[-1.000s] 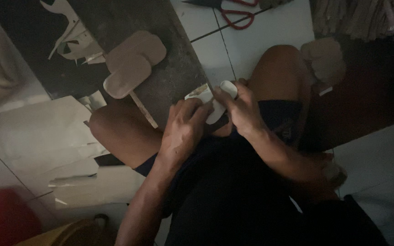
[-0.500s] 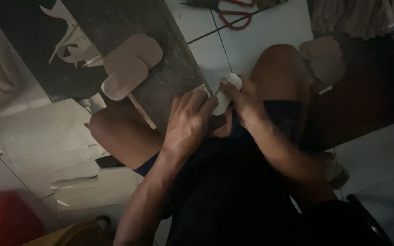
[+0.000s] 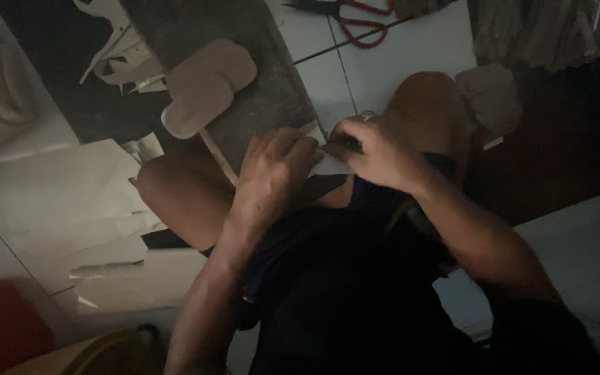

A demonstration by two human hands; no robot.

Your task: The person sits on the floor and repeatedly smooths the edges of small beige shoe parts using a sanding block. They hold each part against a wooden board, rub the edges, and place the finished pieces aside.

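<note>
Pale paper sheets (image 3: 64, 201) lie on the floor at left, two beige oval cutouts (image 3: 203, 90) farther off. At centre, the left hand (image 3: 272, 173) and right hand (image 3: 376, 153) both pinch what seems a small white piece (image 3: 331, 165) above the lap. Red-handled scissors (image 3: 355, 21) lie far right.

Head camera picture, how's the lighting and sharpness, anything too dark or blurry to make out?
Head view: dim overall, the lap and lower right nearly black. The left hand and right hand are softly blurred, so the pale piece they hold lacks detail. Brightest are the white floor tiles by the red scissors. No glare.
</note>
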